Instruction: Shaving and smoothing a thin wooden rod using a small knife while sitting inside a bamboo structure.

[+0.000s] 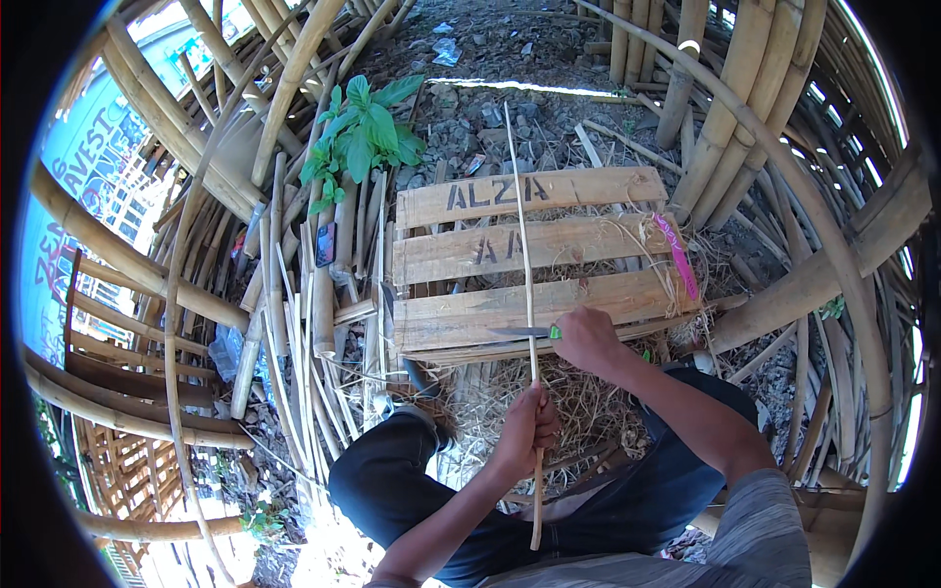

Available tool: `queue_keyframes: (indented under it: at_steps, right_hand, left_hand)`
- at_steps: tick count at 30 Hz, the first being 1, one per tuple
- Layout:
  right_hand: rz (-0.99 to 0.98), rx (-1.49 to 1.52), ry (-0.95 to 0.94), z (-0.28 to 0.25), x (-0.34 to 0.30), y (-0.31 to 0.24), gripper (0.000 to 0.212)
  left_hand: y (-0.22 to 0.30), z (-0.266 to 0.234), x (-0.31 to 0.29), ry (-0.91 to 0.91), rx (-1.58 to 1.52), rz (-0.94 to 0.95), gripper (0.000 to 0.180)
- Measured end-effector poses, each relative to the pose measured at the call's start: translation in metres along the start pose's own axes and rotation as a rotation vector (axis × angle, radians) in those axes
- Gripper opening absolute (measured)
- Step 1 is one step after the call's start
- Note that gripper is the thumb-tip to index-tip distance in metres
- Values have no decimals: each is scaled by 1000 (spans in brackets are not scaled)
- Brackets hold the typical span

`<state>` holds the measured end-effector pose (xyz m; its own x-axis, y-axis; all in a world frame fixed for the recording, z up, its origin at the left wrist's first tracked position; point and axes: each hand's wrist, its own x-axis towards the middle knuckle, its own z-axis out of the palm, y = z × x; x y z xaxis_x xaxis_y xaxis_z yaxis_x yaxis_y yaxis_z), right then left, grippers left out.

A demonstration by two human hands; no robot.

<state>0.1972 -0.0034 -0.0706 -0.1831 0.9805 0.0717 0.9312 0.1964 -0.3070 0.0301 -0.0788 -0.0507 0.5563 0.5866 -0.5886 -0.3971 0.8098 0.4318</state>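
Observation:
A long thin bamboo strip (pixel 522 225) runs from my lap up over a slatted wooden crate (pixel 431 257). My left hand (pixel 526 431) is wrapped around its lower part, just in front of the crate's near edge. In my right hand (pixel 591 340) is a knife (pixel 555 332) with a green handle, mostly covered by the fingers. Its narrow blade points left and lies across the strip above my left hand, over the crate's nearest slat. Whether the edge cuts into the strip cannot be made out.
Straw-like shavings (pixel 578 416) lie between my legs. A pink strip (pixel 674 257) rests on the crate's right end. Left of the crate are bamboo pieces (pixel 323 304), a phone (pixel 326 245) and a leafy green plant (pixel 363 132). Bamboo poles (pixel 750 108) stand on both sides.

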Motion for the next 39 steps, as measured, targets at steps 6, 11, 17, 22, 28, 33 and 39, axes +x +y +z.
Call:
queue_keyframes:
  at_steps: [6,11,17,22,28,33,39]
  right_hand:
    - [-55,71,-205,-6,-15,-32,20]
    - [295,162,-143,-8,10,18,23]
    - [50,72,-133,-2,-4,7,21]
    - [-175,48,-233,-9,-27,-38,19]
    - [93,-44,-15,-2,9,16,18]
    - [-101,57,-181,-6,-8,-20,20]
    - [296,-20,-59,-10,25,46,21]
  left_hand:
    - [12,-6,-5,-37,-38,-27,31]
    - [6,10,-22,-46,-48,-101,31]
    - [13,3,-11,-79,-124,-104,31]
    - [6,-5,-9,27,24,-27,31]
    - [-9,2,-12,1,50,-51,32]
    - [14,1,-17,-24,-43,-134,32]
    - [4,11,-22,-29,71,-119,32]
